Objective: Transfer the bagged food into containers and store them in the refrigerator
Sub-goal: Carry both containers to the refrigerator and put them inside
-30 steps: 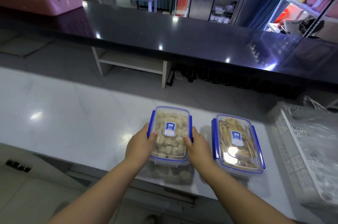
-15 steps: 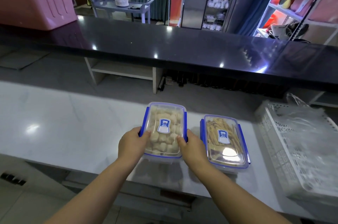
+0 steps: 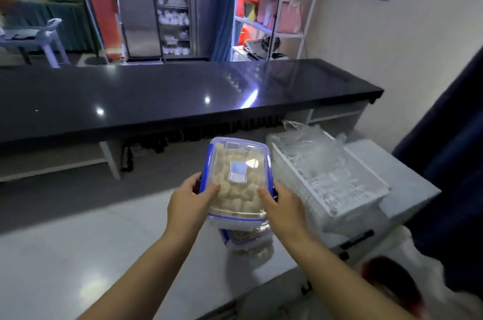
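The left hand (image 3: 189,201) and right hand (image 3: 283,208) hold a clear container (image 3: 236,176) between them, near its close end. The fingers (image 3: 209,189) of each hand are clamped on it: thumbs lie on the lid, and the other fingers wrap the long sides by the blue clips. The container is full of pale round food pieces, and its lid is on and bears a blue label. It is directly over a second container (image 3: 243,240), of which only the near end shows below; whether the two touch cannot be told. The second container stands on the white counter (image 3: 91,254), near its right end. Just to the right is a white basket (image 3: 339,184) with crumpled clear plastic (image 3: 308,142) lying in it. Beyond the gap behind the white counter runs a long black counter (image 3: 156,95), with a steel cabinet (image 3: 138,6) and shelves (image 3: 266,27) farther back.
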